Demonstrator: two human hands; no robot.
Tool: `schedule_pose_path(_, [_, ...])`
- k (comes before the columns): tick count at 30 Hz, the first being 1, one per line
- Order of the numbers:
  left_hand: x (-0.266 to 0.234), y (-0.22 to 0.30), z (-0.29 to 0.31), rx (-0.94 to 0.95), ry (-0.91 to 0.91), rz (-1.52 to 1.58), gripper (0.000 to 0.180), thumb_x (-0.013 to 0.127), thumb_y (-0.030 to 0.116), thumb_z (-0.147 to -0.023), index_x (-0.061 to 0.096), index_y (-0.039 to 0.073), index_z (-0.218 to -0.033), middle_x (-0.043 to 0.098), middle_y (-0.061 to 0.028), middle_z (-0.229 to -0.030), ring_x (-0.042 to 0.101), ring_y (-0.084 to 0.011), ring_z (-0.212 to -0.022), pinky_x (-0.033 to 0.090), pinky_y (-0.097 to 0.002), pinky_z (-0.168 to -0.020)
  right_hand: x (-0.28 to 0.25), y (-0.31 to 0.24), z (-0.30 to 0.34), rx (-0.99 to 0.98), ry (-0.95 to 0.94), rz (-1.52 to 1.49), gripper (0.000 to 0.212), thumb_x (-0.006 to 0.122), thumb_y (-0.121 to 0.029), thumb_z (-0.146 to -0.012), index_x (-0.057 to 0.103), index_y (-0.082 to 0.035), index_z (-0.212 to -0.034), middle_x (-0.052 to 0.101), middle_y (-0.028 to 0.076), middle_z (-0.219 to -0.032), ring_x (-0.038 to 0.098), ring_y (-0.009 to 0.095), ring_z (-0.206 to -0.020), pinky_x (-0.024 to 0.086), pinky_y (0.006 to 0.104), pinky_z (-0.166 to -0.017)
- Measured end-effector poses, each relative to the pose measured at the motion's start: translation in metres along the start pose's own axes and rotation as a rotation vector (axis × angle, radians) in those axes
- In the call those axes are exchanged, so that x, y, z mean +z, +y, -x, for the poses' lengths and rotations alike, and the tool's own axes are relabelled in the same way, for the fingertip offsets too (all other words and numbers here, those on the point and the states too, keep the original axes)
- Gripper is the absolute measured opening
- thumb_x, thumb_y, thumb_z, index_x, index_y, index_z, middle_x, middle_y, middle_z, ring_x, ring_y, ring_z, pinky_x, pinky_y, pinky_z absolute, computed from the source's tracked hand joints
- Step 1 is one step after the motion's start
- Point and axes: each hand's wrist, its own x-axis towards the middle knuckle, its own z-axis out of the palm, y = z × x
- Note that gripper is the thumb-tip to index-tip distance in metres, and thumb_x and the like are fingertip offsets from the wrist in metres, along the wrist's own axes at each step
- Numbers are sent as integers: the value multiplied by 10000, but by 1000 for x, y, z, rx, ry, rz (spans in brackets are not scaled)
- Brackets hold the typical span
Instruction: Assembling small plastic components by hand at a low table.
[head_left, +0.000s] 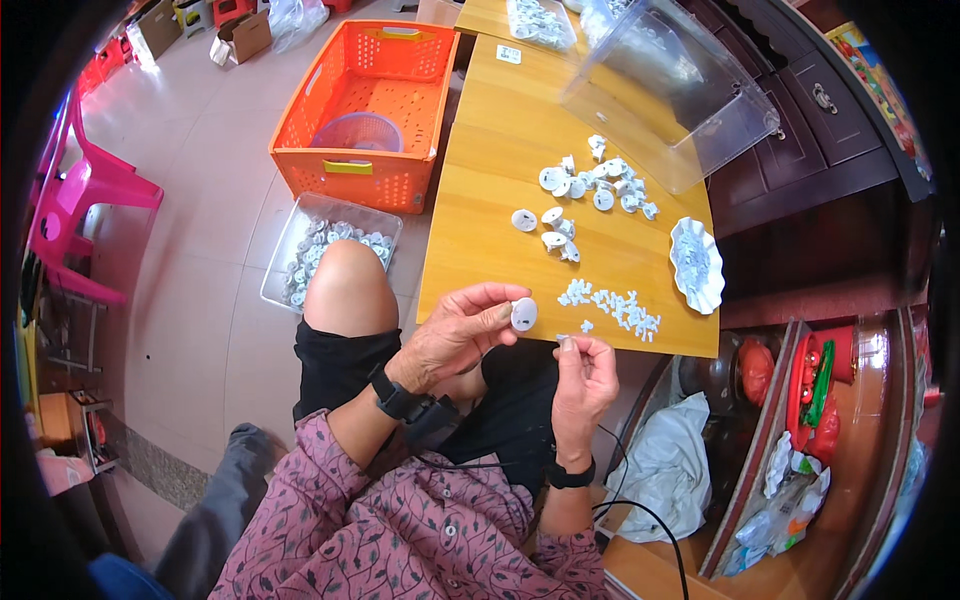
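My left hand [458, 335] grips a white round plastic piece [523, 314] between thumb and fingers, its flat face with a small dark slot turned up. Just to the right, my right hand [584, 385] is closed in a pinch on a small white plastic piece [563, 338], mostly hidden by the fingertips. The two held pieces are apart, over the table's near edge. Beyond my right hand, small white plastic pieces [628, 312] lie scattered on the yellow wooden table [490, 150]. Farther back sits a loose group of white round plastic pieces [603, 198].
A white scalloped dish [708, 295] of small pieces stands at the table's right edge. Behind it is a clear plastic bin [690, 150]. Left of the table, an orange crate [290, 165] and a clear tub [275, 285] of round pieces rest on the floor. A pink chair [95, 190] stands far left.
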Motion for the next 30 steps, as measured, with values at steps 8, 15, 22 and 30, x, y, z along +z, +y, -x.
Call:
schedule_pose_path(8, [-5,-4,4,-33,-67,89,334,593,98,-997,578,-34,-1304,672,-110,-1086,688,-158,-891,593,-252,-812,18,-35,1,-75,-68,-349,41,648,1,-937,616,12,-960,582,85,-1106,560,122,-974,466,248,-843])
schedule_pose_path(15, [-6,-4,9,-31,-97,62,323,618,72,-976,598,-25,-1284,677,-124,-1108,700,-180,-899,600,-274,-824,31,-38,3,-97,-55,-359,44,652,-6,-939,616,16,-953,575,96,-1111,564,143,-989,475,278,-888])
schedule_pose_path(22, [-4,-4,11,-21,-73,42,290,617,26,-966,617,-21,-1252,678,-127,-1116,702,-196,-911,600,-290,-843,33,-38,3,-71,-31,-372,61,649,-22,-949,614,28,-941,575,99,-1106,571,131,-977,482,276,-880])
schedule_pose_path(30, [-3,-6,10,2,-60,29,303,646,-6,-938,625,-11,-1240,673,-127,-1123,682,-196,-971,588,-300,-872,32,-39,6,-75,-46,-354,42,639,-12,-947,615,23,-940,580,72,-1068,563,116,-953,463,257,-861])
